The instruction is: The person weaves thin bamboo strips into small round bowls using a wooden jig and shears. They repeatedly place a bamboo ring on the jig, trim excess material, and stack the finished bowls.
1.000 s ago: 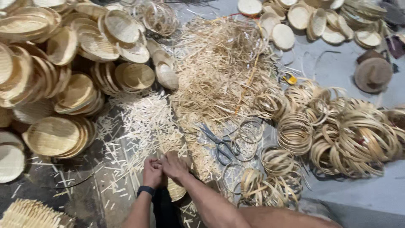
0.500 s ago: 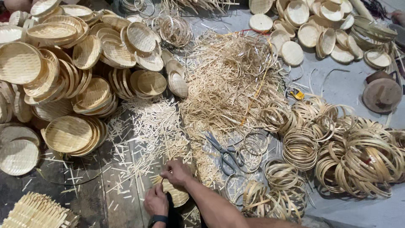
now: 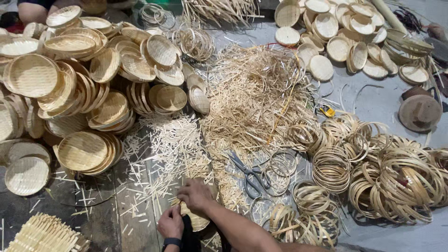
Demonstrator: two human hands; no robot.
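Note:
My right hand (image 3: 196, 195) lies over the top of a small woven bamboo tray (image 3: 199, 221) at the bottom middle, fingers curled on its edge. My left hand (image 3: 170, 223), a dark watch at the wrist, is closed just left of the tray and pinches its rim or a thin strip there. Both hands cover most of the tray. Short cut bamboo sticks (image 3: 172, 144) lie scattered just beyond the hands. Grey scissors (image 3: 247, 173) lie to the right of my right hand.
Stacks of round woven trays (image 3: 84, 93) fill the left. A heap of bamboo slivers (image 3: 252, 98) sits in the middle. Bamboo hoops (image 3: 382, 172) pile up on the right. More round woven discs (image 3: 345, 42) lie top right, and a woven piece (image 3: 42, 235) bottom left.
My left hand has dropped back toward me, below my right hand. The view has shifted, so the piles sit a little lower and further right in the frame.

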